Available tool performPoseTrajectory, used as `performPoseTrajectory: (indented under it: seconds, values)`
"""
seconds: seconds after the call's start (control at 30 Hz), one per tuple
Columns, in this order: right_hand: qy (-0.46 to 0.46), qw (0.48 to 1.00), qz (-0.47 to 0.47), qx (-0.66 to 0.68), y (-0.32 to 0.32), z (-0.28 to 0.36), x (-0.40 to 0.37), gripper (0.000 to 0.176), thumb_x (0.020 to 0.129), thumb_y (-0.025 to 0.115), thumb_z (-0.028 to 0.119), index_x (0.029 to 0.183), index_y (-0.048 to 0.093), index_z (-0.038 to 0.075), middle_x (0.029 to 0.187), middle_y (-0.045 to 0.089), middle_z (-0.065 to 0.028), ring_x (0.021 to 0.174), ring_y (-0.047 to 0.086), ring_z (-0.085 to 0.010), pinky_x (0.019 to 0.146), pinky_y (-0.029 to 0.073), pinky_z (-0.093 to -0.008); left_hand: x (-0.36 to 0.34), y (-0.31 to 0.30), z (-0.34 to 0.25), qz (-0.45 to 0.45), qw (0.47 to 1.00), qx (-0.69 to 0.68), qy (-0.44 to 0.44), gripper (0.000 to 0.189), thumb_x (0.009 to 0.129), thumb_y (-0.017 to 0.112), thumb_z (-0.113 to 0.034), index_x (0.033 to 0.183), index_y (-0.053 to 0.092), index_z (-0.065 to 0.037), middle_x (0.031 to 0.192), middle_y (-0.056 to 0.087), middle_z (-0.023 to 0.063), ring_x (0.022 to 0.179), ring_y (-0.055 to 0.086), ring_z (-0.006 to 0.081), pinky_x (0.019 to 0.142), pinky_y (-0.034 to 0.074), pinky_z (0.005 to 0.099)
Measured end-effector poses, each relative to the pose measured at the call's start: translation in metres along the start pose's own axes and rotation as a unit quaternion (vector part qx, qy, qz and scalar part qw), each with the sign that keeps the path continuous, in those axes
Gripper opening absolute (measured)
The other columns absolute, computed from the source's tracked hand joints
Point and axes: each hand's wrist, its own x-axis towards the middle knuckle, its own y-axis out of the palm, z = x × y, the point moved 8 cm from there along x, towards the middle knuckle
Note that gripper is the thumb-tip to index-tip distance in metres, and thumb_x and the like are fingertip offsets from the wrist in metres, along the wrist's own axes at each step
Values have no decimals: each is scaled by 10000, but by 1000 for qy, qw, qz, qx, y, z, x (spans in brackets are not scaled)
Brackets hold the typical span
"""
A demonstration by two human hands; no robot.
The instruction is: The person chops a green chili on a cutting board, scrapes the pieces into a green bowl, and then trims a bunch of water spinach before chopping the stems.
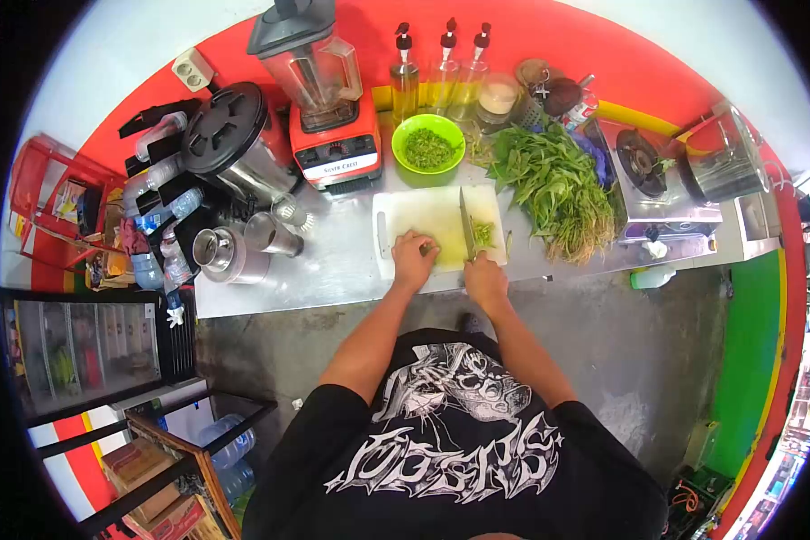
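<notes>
A white cutting board (403, 209) lies on the metal counter before me. My right hand (487, 278) grips a knife (466, 220) by its handle at the board's near edge, the blade pointing away from me. Just right of the blade sits a small heap of chopped greens (483, 235). My left hand (414, 260) rests on the near part of the board, left of the knife, with its fingers curled in. Whatever may be under those fingers is hidden. Behind the board stands a lime-green bowl (427, 176) holding finely cut greens (427, 149).
A large bunch of leafy greens with roots (558, 184) lies right of the board, before a stove (666, 216). Left are a red blender (335, 148), a steel container with a black lid (243, 148) and metal cups (273, 236). Pump bottles (404, 85) line the wall.
</notes>
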Motion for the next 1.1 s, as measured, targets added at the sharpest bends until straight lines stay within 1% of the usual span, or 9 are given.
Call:
performPoseTrajectory:
  seconds: [0.1,0.23,0.33,0.4,0.57,0.83,0.93,1.03,1.1]
  values:
    - [-27,998,-44,32,-16,7,-8,372,965,571,308,1139,558,-20,962,709,-302,914,695,-486,821,543,-579,3,0,-2,-9,1000,4,-16,125,770,824,-175,872,762,-138,919,631,41,978,564,281,897,412,433]
    - [-72,994,-39,65,-5,17,-15,341,950,588,284,1125,545,-6,896,701,-306,851,689,-495,783,534,-603,3,0,-3,-8,1000,3,-30,106,772,823,-179,865,784,-148,904,635,42,980,560,283,894,415,435]
    - [-127,989,-34,62,8,27,-17,344,958,588,298,1141,523,14,875,690,-306,824,685,-498,763,532,-609,2,-4,-3,-26,1000,9,-1,125,777,836,-167,871,786,-100,876,651,69,920,576,279,859,459,421]
    - [-129,989,-28,61,15,27,-16,346,963,583,301,1146,525,14,878,691,-302,823,685,-499,762,534,-606,5,-1,4,3,999,-35,-10,131,769,828,-190,875,795,-119,883,657,55,942,567,281,852,445,430]
    - [-134,990,-10,39,18,35,-18,344,976,570,300,1169,531,18,904,695,-300,836,693,-491,767,547,-589,4,-6,-1,3,999,-40,-4,142,759,841,-189,865,795,-107,891,674,68,926,578,282,838,459,418]
    - [-92,990,39,-101,29,47,-27,302,941,557,151,1189,509,-15,991,732,-255,932,736,-421,819,581,-524,0,-8,0,2,998,-45,37,121,781,820,-168,881,796,-104,961,683,78,994,584,296,895,458,413]
    - [-92,989,42,-107,32,47,-27,330,938,565,151,1213,485,-12,998,735,-248,940,740,-406,829,586,-504,-2,-12,-6,17,998,-31,59,130,794,802,-93,904,770,-33,973,680,117,987,588,327,864,499,397]
    - [-79,990,64,-97,34,47,-22,325,938,566,150,1207,483,-12,1003,735,-249,952,738,-404,833,588,-484,-2,-10,-6,21,998,-29,57,138,800,791,-93,922,755,-38,977,668,119,1018,578,330,889,484,415]
    - [-85,990,70,-87,31,52,-15,350,936,559,148,1225,470,-29,1020,726,-267,961,730,-421,850,578,-499,-3,-6,-4,28,999,-8,45,134,800,775,-122,927,744,-92,1036,645,71,1058,559,318,954,416,443]
